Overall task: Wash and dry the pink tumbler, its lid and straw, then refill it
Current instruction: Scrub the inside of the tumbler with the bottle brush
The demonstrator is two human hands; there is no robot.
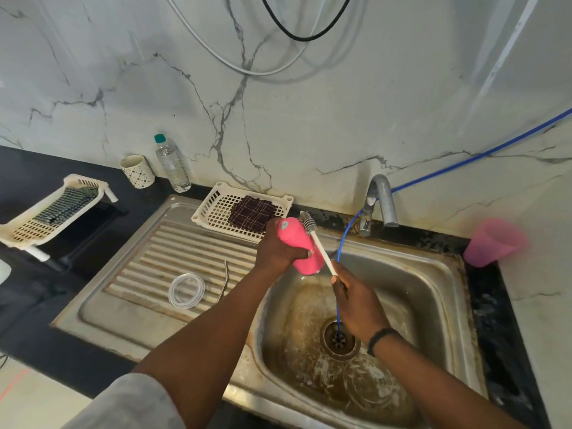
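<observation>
1. Pink tumbler [298,246] being held tilted, base up and away, mouth down toward the basin, over the near-left rim of the steel sink [439,274].
2. Left hand [277,249] wrapping round the tumbler's middle, fingers and thumb curled about its body.
3. Right hand [356,300] pinching the lower end of a white-handled bottle brush [315,239], bristle head lying against the tumbler's outer side near its base.
4. Clear lid [186,291] lying flat on the ribbed drainboard [185,252], with a thin bent straw [224,281] resting just beside it.
5. Blue hose [340,292] running from the wall past the tap [379,205] and down into the sink drain.
6. White plastic basket [216,209] sitting behind the drainboard, holding a dark checked cloth [252,213].
7. Water bottle [171,164] and patterned cup [137,171] standing against the marble wall; second basket [28,224] with a checked cloth lying on the black counter to the left.
8. Pink plastic cup [492,243] resting on the counter to the right of the sink.
</observation>
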